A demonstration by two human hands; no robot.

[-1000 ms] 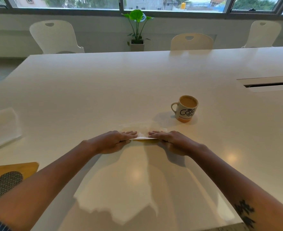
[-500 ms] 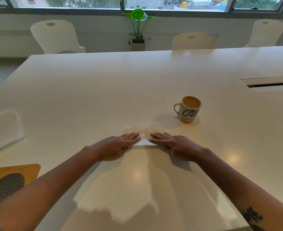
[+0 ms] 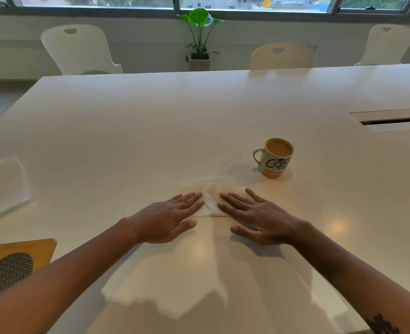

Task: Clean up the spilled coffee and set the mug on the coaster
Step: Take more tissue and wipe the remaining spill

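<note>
On the white counter (image 3: 126,141), the left hand (image 3: 167,219) and right hand (image 3: 254,218) lie flat, fingers spread, each grip open and pressing a thin white paper napkin (image 3: 211,201), while the coffee-filled white ceramic mug (image 3: 275,157) stands beyond the right hand, apart.

left hand (image 3: 169,219): flat, fingers spread | right hand (image 3: 257,218): flat, fingers spread

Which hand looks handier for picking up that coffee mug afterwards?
Probably the right hand: the white printed mug of coffee stands just beyond it, on its side. The left hand lies farther away. Both press flat on the white paper napkin.
</note>
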